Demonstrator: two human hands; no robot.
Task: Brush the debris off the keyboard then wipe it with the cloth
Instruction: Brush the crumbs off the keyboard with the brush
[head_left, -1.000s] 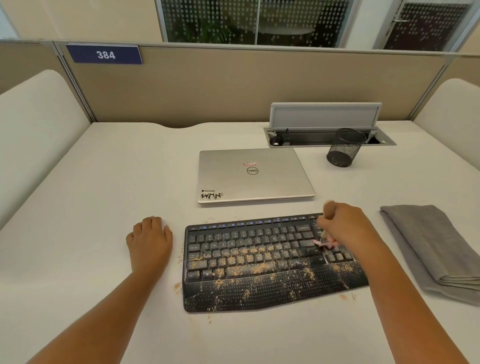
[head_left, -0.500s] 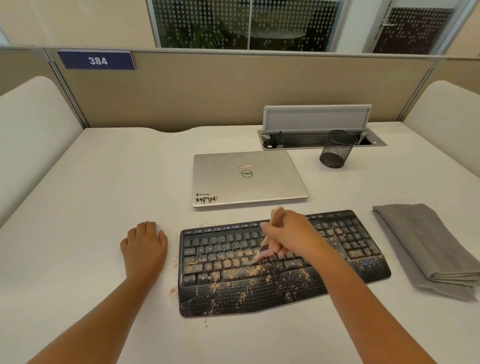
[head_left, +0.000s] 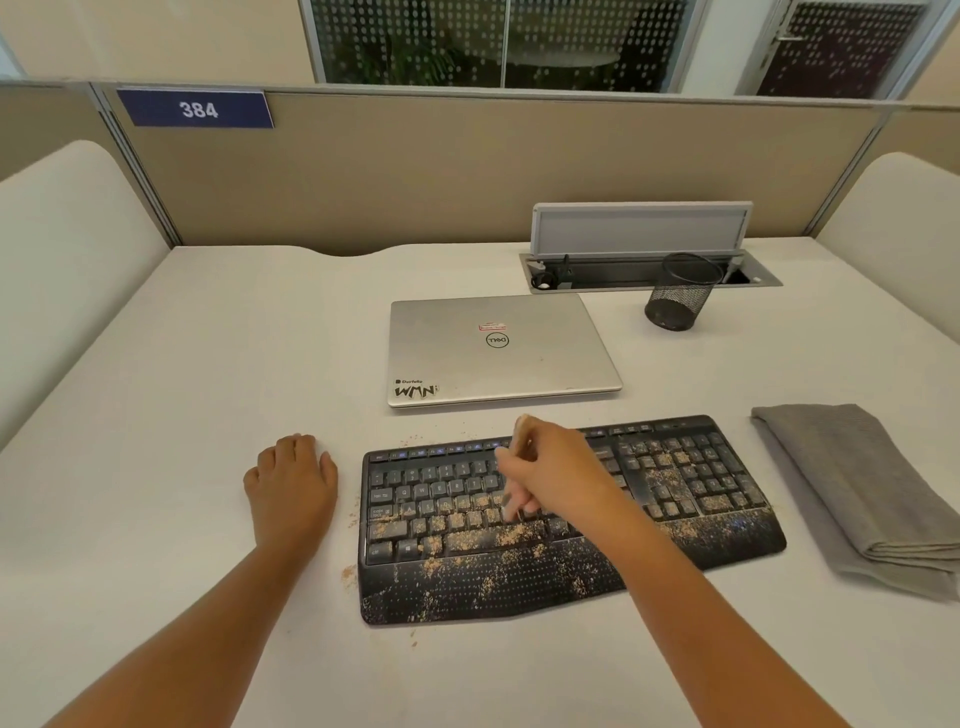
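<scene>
on white desk (head_left: 208, 364), right hand (head_left: 558, 475) fingers grip brush (head_left: 521, 434); left hand (head_left: 291, 486) flat.

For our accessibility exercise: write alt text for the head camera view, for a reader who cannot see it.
A right hand holds a small brush over a black keyboard strewn with tan debris, while the left hand rests flat on the white desk beside it. A folded grey cloth lies to the right; a closed laptop sits behind.
</scene>
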